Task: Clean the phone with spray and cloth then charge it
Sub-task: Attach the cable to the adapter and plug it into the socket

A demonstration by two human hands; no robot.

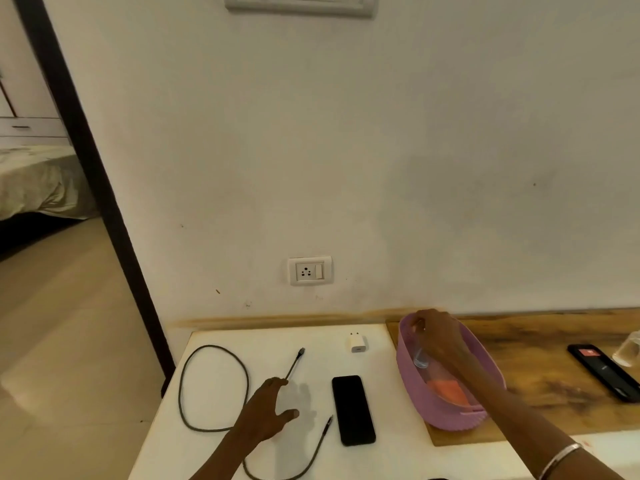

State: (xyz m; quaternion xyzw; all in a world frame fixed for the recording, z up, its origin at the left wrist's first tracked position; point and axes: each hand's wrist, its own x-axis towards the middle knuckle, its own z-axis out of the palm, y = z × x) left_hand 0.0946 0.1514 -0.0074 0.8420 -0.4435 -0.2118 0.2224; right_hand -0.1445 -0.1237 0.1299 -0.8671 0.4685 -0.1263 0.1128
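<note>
Against a pale wall with a socket (310, 270), a white table (214, 441) holds a lilac basket (415, 393), a looped charging cable (194, 372), a black phone (353, 409) lying face up and a white charger plug (357, 342). The right hand (437, 336) reaches into the basket, fingers closed on a clear spray bottle (420, 358) above an orange cloth (446, 391); the left hand (268, 414) rests spread, empty, beside the phone.

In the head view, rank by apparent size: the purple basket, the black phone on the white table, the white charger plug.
1. Purple plastic basket
2. Black phone
3. White charger plug; it lies farther back, but the gap is clear.
</note>
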